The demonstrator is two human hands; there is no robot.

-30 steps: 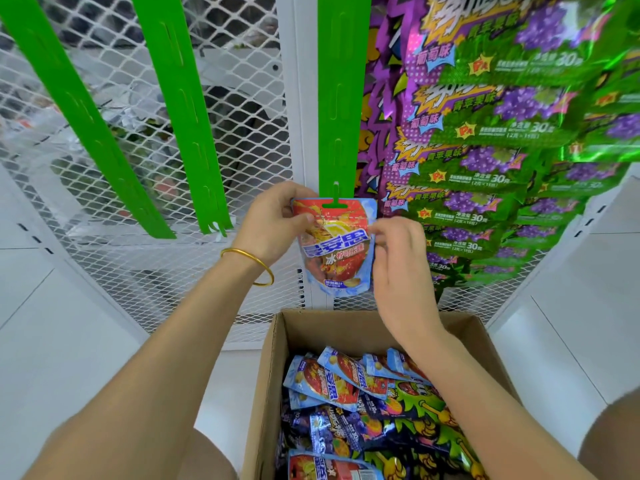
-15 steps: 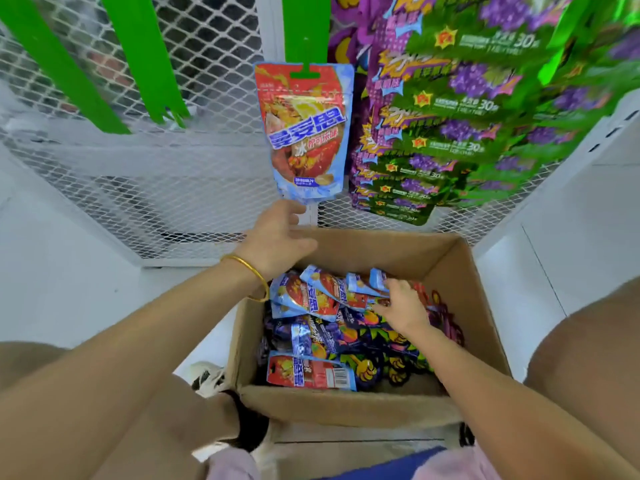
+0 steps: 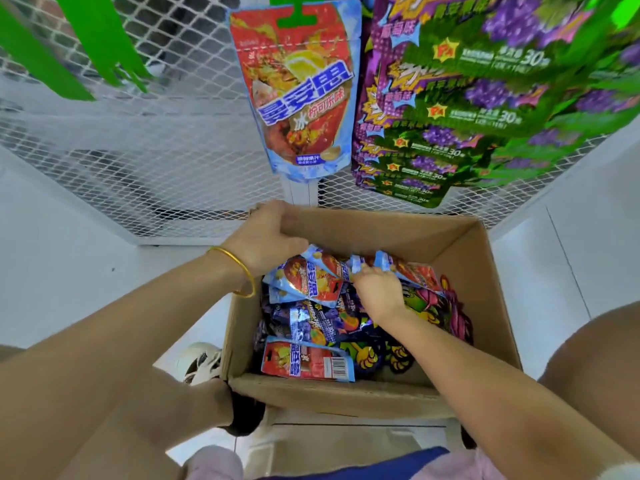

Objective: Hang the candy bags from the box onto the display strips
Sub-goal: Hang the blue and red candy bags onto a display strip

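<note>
Near edge: the person's bare knees sit at either side, and a white shoe (image 3: 199, 363) shows on the floor beside the box's near-left corner.
Box: an open brown cardboard box (image 3: 329, 393) stands on the white floor between the knees, its flaps up.
Box contents, near: a flat red-and-blue candy bag (image 3: 306, 362) lies barcode-up against the near wall. Dark purple and green foil bags (image 3: 322, 323) are piled behind it.
Box contents, far: a row of red-and-blue candy bags (image 3: 308, 280) leans against the far half of the pile.
Right hand: the right hand (image 3: 375, 292) reaches into the middle of the box, palm down. Its fingers are curled over the pale blue top edge of one leaning candy bag (image 3: 410, 271) and pinch it.
Left hand: the left hand (image 3: 266, 237) is at the box's far-left corner, fingers loosely bent and holding nothing, the thumb just above the leaning row. A gold bangle (image 3: 239, 271) circles the wrist.
Backing: a white wire mesh panel (image 3: 156, 174) rises directly behind the box.
Hung bag: one red-and-blue candy pouch (image 3: 298, 95) hangs on the mesh above the box from the hook of a green plastic display strip (image 3: 296, 15).
Neighbouring stock: overlapping green-and-purple grape candy bags (image 3: 485, 98) hang just beside it on the right.
Bare strips: two green display strips (image 3: 100, 36) hang at far left, carrying no bags on the ends in view.
</note>
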